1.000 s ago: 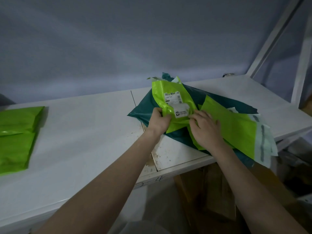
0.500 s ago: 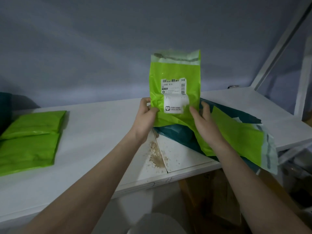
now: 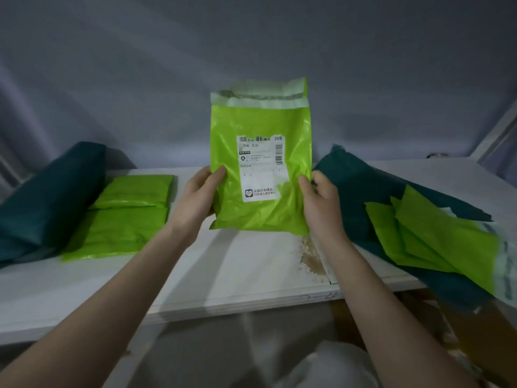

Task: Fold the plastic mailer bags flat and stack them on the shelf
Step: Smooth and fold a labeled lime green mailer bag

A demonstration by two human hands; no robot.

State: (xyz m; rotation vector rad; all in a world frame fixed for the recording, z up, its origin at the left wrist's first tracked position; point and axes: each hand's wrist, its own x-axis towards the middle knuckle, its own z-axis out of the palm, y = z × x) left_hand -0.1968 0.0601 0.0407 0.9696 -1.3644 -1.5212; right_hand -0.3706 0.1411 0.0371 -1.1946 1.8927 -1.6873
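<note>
A lime green mailer bag with a white shipping label stands upright above the white shelf, its open flap at the top. My left hand pinches its lower left edge and my right hand grips its lower right edge. Two folded green mailers lie stacked flat at the left. At the right, several unfolded green mailers rest on a dark teal bag.
A dark teal bag leans at the far left beside the folded stack. A brown stain marks the shelf near a seam. A white diagonal frame post rises at the right. Brown cardboard sits below the shelf edge.
Both hands lifted the labelled green mailer off the right-hand pile, stood it upright and brought it toward the shelf's middle. The view swung left, showing the folded stack and left teal bag.
</note>
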